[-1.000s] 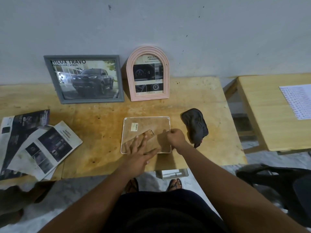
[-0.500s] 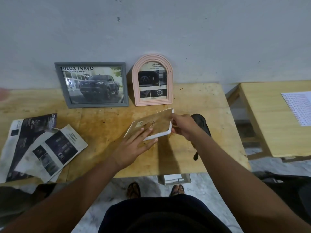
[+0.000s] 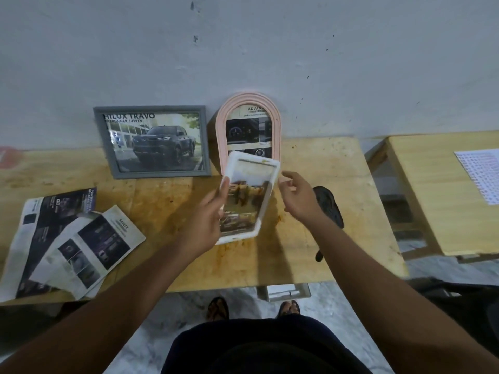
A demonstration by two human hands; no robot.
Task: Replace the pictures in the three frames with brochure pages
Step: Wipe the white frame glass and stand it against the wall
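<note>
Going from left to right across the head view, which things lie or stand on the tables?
Brochure pages → grey frame → pink arched frame → dark cloth → printed sheet. The held white frame overlaps the pink one, so it is left out.

Far: grey frame point(image 3: 154, 143) and pink arched frame point(image 3: 249, 122) line the wall.
Centre: white frame point(image 3: 251, 171), held up — blocks.
Left: brochure pages point(image 3: 73, 238).
Right: dark cloth point(image 3: 330, 209).
Near: bare tabletop point(image 3: 237, 265) — passable.

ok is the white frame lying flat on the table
No, the left hand holds the white frame tilted up off the table.
</note>
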